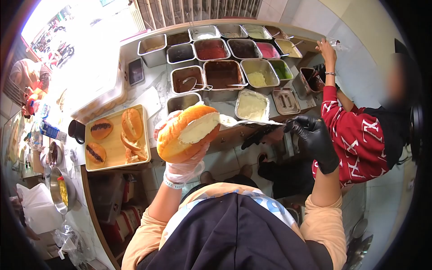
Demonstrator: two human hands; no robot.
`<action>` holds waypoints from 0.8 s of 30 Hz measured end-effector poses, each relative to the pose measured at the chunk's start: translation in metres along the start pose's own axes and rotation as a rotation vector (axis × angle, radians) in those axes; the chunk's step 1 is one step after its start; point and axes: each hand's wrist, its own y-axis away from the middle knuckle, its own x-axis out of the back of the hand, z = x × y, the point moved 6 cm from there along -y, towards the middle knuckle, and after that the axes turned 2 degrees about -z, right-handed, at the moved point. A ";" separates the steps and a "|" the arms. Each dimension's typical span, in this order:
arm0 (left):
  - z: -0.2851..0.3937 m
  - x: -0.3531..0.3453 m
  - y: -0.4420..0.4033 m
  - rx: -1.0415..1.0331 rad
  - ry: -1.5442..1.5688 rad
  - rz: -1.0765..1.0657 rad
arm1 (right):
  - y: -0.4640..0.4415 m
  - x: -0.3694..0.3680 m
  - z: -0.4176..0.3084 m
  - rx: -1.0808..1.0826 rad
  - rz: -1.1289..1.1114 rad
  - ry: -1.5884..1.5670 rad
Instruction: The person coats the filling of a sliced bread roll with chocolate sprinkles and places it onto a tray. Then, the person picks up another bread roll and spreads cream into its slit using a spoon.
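My left hand point(183, 170), in a clear plastic glove, is wrapped round a large golden bread roll point(170, 145) held up in front of me. The roll is split, and pale cream point(196, 129) covers the opening. My right hand point(317, 143), in a black glove, grips the end of a metal spatula point(256, 122). Cream coats its tip, which touches or nearly touches the roll's right side. Just beyond the spatula is a square metal pan of pale cream point(253, 104). The fingers behind the roll are mostly hidden.
A yellow tray point(116, 158) at left bears several rolls, two with dark filling. Rows of metal pans with coloured fillings point(212, 49) stand behind, beside a metal lid point(285, 101). At right, a person in a red patterned sleeve point(330, 101) reaches over the counter.
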 end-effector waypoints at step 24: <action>-0.003 -0.022 0.005 0.326 1.190 -0.042 | -0.049 -0.004 0.074 0.265 0.267 0.897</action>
